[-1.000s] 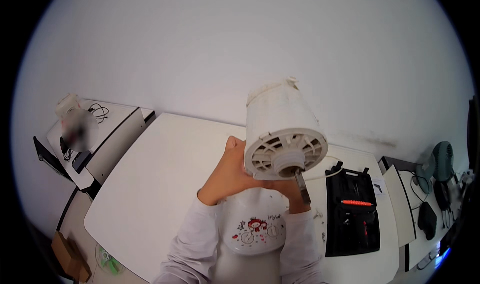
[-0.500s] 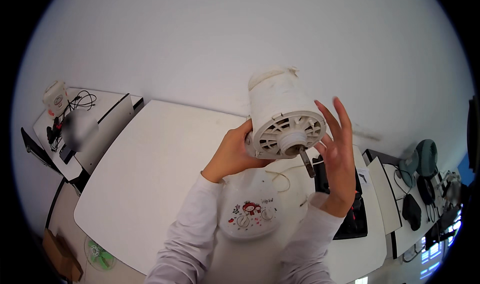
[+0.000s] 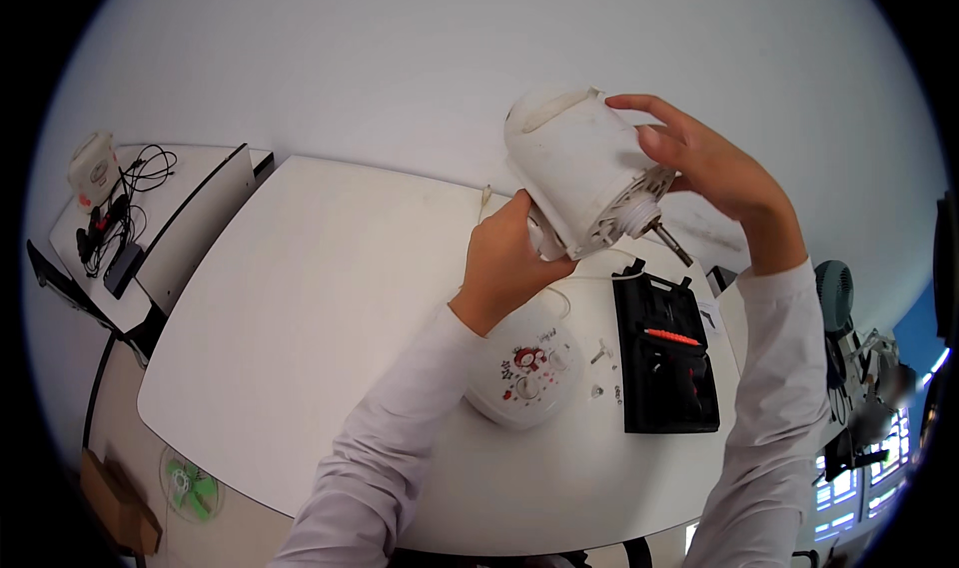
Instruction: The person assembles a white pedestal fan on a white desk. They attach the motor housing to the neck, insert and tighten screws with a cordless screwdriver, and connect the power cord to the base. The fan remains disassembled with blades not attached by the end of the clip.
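Note:
The white motor housing of an electric fan [image 3: 574,158] is held up over the table, tilted, its slotted front and bare metal shaft [image 3: 671,245] pointing down to the right. My left hand [image 3: 502,258] grips its lower left side near the front rim. On the upper right side my right hand [image 3: 699,153] is curled against the housing, index fingertip at the back edge; some of its fingers are hidden. Below stands the white fan base [image 3: 524,373] with a cartoon print and round knobs. Small screws and loose parts [image 3: 599,353] lie to its right.
An open black tool case [image 3: 667,368] with an orange-red screwdriver [image 3: 671,337] lies on the white table [image 3: 290,328]. A side table at left carries cables [image 3: 120,228] and a white appliance [image 3: 95,171]. A green fan blade [image 3: 192,486] and cardboard box [image 3: 120,503] are on the floor.
The housing has been raised and turned, so its shaft points further right. My right hand, earlier spread beside the front, has moved up onto its side. The tool case is now less covered.

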Demonstrator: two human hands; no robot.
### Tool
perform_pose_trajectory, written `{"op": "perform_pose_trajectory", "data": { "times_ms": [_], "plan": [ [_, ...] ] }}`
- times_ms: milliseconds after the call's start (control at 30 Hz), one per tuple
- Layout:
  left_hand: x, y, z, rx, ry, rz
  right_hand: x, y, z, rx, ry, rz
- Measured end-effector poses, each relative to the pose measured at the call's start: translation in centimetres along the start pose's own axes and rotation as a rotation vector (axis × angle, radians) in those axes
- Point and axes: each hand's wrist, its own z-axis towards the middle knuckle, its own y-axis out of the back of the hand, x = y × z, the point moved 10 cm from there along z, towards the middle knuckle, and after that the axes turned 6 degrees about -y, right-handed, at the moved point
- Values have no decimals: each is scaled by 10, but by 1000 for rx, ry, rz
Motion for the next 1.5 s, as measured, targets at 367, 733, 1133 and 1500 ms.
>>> {"op": "perform_pose_trajectory", "data": {
  "times_ms": [367, 733, 1133, 1500],
  "plan": [
    [-4, 0, -7, -36, -39, 114, 10, -15, 3, -32, -55, -95],
    [-1, 5, -9, -116, -75, 79, 16, -9, 15, -11, -2, -155],
    [16, 1, -20, -36, 70, 31, 20, -27, 6, -92, 56, -263],
    [34, -5, -33, -206, -29, -186, -32, 34, -9, -81, 41, -6]
  ]
}}
